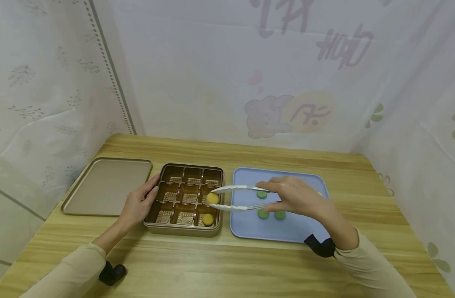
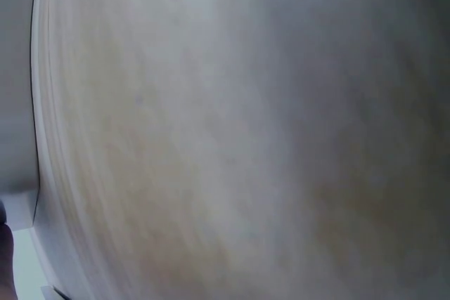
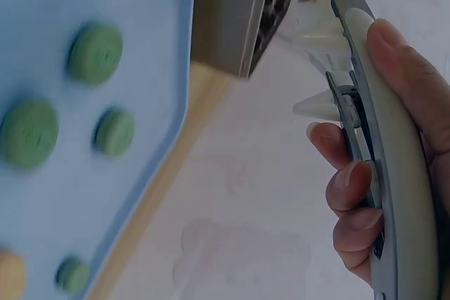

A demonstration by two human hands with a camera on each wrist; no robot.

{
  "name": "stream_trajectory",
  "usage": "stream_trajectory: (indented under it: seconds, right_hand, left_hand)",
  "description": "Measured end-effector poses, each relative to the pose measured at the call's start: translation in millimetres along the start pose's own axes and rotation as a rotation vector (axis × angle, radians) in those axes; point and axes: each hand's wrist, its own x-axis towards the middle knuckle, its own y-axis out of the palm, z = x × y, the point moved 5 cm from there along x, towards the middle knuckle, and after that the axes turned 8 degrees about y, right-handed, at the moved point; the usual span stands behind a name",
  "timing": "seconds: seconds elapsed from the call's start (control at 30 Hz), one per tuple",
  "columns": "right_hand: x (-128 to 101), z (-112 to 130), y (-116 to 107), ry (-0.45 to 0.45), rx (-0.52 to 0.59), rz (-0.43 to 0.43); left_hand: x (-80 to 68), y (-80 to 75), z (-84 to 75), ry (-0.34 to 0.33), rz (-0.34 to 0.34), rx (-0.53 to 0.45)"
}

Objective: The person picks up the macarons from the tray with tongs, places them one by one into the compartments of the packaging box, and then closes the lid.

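My right hand (image 1: 292,196) grips a pair of tongs (image 1: 246,188) with pale tips, its fingers curled round the handle in the right wrist view. Between the tips is a round yellow mooncake (image 1: 212,198), over the middle compartment of the right column in a brown divided box (image 1: 183,230). Another yellow mooncake (image 1: 208,219) sits in the front right compartment. My left hand (image 1: 138,203) rests against the box's left side, fingers extended along the wall. Under the tongs and right hand, green mooncakes (image 3: 96,54) with stamped tops lie on a blue tray (image 1: 264,233).
A flat gold-brown lid (image 1: 112,186) lies on the wooden table (image 1: 197,265), left of the box. Behind the table hangs a printed white curtain (image 1: 197,82). The blue tray stands close to the box's right side. The left wrist view shows mostly blurred tabletop.
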Motion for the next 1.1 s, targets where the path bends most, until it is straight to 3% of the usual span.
stream_trajectory:
  seconds: [0.23,0.53,0.87,1.1]
  right_hand:
    - [29.2,29.6,26.8,-0.048,0.049,0.056]
    - [45.6,41.3,41.1,-0.066,0.063,0.101]
    - [47.7,42.8,41.6,-0.056,0.084,0.123]
    - [30.6,26.8,41.4,-0.010,0.132,0.081]
  left_hand:
    - [0.6,0.1,-0.2,-0.002,-0.005,-0.005]
    - [0.3,0.3,-0.2,0.001,-0.007,-0.006]
    - [-0.2,0.5,-1.3,0.010,-0.004,-0.030]
    - [-0.3,0.0,-0.8,0.004,-0.002,-0.021]
